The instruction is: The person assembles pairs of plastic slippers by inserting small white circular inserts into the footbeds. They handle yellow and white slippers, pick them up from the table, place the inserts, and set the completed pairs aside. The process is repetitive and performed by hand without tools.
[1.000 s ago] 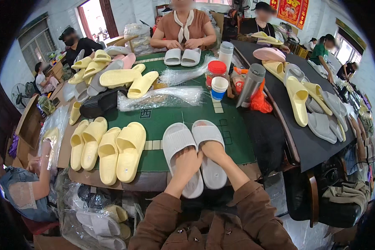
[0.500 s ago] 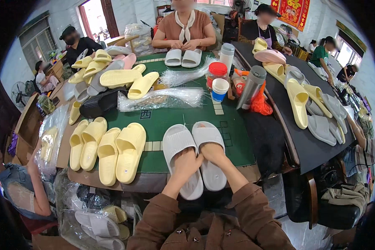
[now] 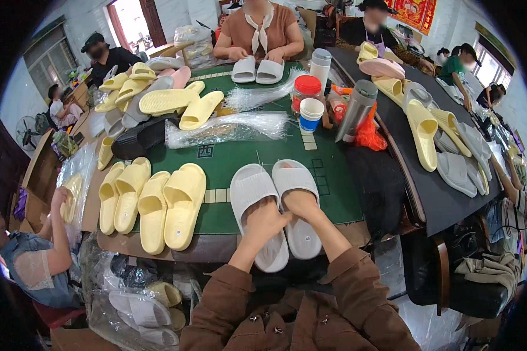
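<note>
Left hand: lies palm-down on the left grey slipper, fingers pressed flat, gripping nothing.
Right hand: rests flat on the right grey slipper, fingers together.
Slippers: side by side, touching, lower centre on the green table mat.
Left of them: four yellow slippers in a row.

This was a small slipper workshop or packing room. Across the middle of the frame ran a green-topped table crowded with yellow slide slippers in rows and a heap of loose ones at upper left. Clear plastic bags lay among them. Several other people sat round the tables at the top and right, each handling slippers. More grey and yellow slippers covered a dark table at right, and bagged pairs filled the lower left.
</note>
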A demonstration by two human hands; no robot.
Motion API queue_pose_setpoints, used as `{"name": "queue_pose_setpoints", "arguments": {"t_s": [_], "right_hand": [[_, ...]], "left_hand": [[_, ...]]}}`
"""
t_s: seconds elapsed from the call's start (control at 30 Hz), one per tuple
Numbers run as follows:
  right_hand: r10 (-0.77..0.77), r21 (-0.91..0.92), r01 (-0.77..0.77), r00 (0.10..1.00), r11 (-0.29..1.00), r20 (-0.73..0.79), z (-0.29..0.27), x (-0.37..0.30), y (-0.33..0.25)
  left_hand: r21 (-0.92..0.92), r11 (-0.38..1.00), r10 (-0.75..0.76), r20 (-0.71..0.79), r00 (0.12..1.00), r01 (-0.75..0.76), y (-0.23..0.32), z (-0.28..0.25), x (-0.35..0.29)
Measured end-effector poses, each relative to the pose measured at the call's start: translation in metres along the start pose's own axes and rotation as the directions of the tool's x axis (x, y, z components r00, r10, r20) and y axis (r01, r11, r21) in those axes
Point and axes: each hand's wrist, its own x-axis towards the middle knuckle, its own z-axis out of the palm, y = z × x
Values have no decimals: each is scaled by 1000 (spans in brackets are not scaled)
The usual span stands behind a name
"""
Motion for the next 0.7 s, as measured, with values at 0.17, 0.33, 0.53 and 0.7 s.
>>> {"name": "queue_pose_setpoints", "arguments": {"t_s": [0.17,0.33,0.53,0.7], "right_hand": [[9,19,-8,999,1000,-49,3,0,2],[41,148,-27,995,989,-88,3,-3,4],[221,270,-370,862,889,456,-63,-12,-34],[86,338,-176,961,925,264,-80,-43,-40]], "left_hand": [[57,998,13,-40,999,-11,0,6,-2],[138,987,99,-105,989,-84,-1,8,-3],[10,1000,-3,27,1000,3,3,-1,-5],[33,998,53,-50,997,-51,2,3,-6]]}}
